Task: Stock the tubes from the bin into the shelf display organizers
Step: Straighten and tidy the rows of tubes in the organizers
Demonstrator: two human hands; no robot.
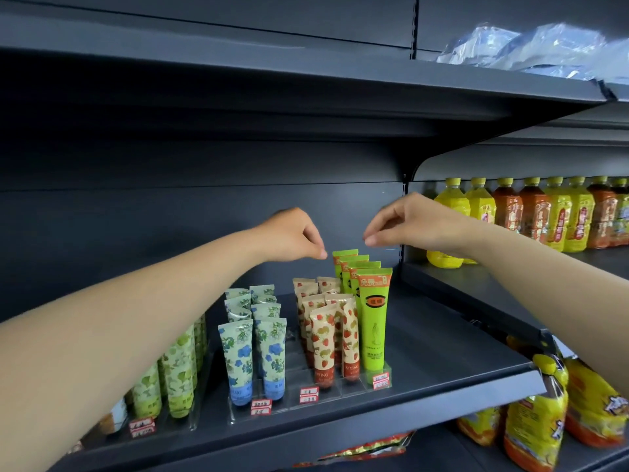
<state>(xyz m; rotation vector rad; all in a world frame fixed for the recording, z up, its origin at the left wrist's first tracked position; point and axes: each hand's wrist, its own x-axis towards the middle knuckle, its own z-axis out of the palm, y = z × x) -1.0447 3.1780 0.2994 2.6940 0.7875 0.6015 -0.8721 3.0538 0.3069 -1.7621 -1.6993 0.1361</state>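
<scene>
A: Right, both arms are up over the dark shelf point(442, 356). The left hand point(292, 238) hangs above the back of the display, fingers curled in with thumb and fingertip pressed together. I can see nothing between them.

B: And the right hand point(408, 223)?

A: Much the same. Fingers bent down, tips bunched close, just above the rearmost of the bright green tubes point(372, 315). Whether it touches that tube's crimped top I cannot tell; nothing shows in the pinch.

B: Where do the tubes stand?

A: Upright, caps down, in clear organizers point(292, 403) on the shelf, in front-to-back rows. The green ones form a single file of four at the right end. Just left of them, the strawberry tubes point(323, 338) in two files. Then the blue-flower tubes point(238, 356), also two files. Farthest left, partly behind the left forearm, the green-leaf tubes point(178, 369).

B: Anything on the front?

A: Small red and white price tags point(309, 395) on the organizers' front edge.

B: And around the bay?

A: Yellow and orange drink bottles point(531, 212) in the next bay to the right, yellow snack bags point(534, 420) below them, crumpled clear plastic wrap point(531, 51) on the shelf above.
</scene>
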